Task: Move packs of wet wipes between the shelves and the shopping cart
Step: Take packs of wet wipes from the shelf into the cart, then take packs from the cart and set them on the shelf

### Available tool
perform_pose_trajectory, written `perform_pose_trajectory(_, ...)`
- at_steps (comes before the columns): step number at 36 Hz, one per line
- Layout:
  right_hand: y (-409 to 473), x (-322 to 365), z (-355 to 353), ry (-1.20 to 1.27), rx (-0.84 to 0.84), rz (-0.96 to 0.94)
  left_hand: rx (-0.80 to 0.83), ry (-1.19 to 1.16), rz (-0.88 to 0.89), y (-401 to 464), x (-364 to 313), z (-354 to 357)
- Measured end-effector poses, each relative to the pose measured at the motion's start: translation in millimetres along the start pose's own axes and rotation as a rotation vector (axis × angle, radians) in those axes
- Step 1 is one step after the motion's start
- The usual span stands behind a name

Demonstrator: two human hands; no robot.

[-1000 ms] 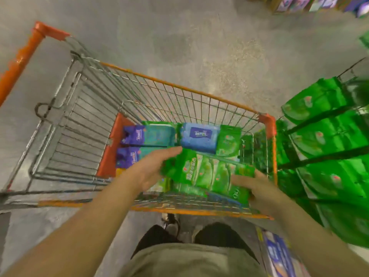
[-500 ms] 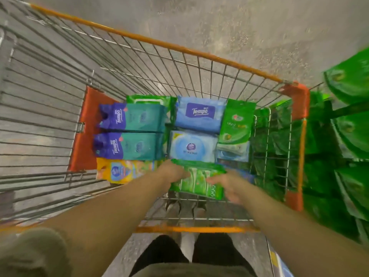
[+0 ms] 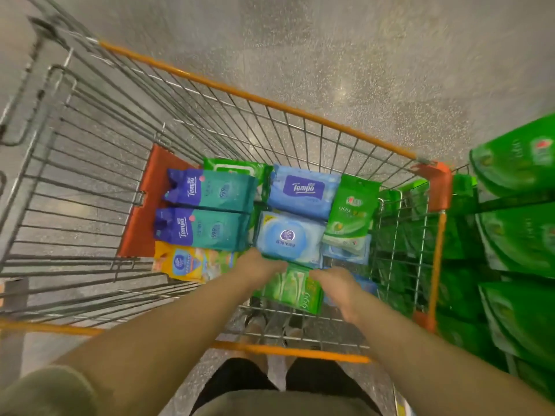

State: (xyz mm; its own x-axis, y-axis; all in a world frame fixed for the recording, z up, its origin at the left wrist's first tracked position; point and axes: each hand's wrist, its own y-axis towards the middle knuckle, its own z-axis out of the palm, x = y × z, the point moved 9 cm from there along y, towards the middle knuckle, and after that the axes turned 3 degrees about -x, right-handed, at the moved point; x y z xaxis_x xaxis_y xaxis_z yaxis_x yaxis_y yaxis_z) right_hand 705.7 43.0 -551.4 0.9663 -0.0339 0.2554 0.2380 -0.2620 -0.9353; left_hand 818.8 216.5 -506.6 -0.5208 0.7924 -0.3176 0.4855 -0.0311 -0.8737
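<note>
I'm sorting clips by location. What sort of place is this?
Most likely a supermarket aisle. A wire shopping cart with orange trim holds retail packs of wet wipes, and a rack of identical green packs stands at the right. Both hands, left hand and right hand, hold a green pack.

Both arms extended forward and down; left hand (image 3: 259, 267) and right hand (image 3: 336, 283) curled, gripping, close together.
</note>
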Motion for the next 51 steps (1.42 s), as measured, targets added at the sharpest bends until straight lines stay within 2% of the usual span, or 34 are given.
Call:
perform_pose_trajectory(3, -13, 29, -20, -0.178, -0.043, -0.093, -0.009, 0.081, 0.086, -19, -28, -19)
perform_pose_trajectory(7, -42, 80, -42, -0.472, -0.072, -0.25, -0.097, 0.173, 0.219, -48, -70, -56)
perform_pose_trajectory(17, -206, 234, -112, -0.657, -0.315, -0.657, -0.266, 0.433, 0.518, -140, -171, -157)
perform_pose_trajectory(24, -288, 289, -129, -0.742, -0.513, -0.915, -0.414, 0.454, 0.706, -197, -211, -208)
perform_pose_trajectory(30, -309, 295, -108, -0.867, -0.549, -0.99, -0.517, 0.55, 0.705, -216, -194, -227)
perform_pose_trajectory(38, -310, 297, -59, -0.951, -0.495, -1.034, -0.574, 0.595, 0.687, -217, -154, -253)
perform_pose_trajectory(43, -299, 299, -23, -0.986, -0.464, -1.036, -0.547, 0.585, 0.651, -199, -123, -267)
perform_pose_trajectory(51, -255, 296, 38, -0.955, -0.396, -0.934, -0.403, 0.491, 0.566, -146, -60, -284)
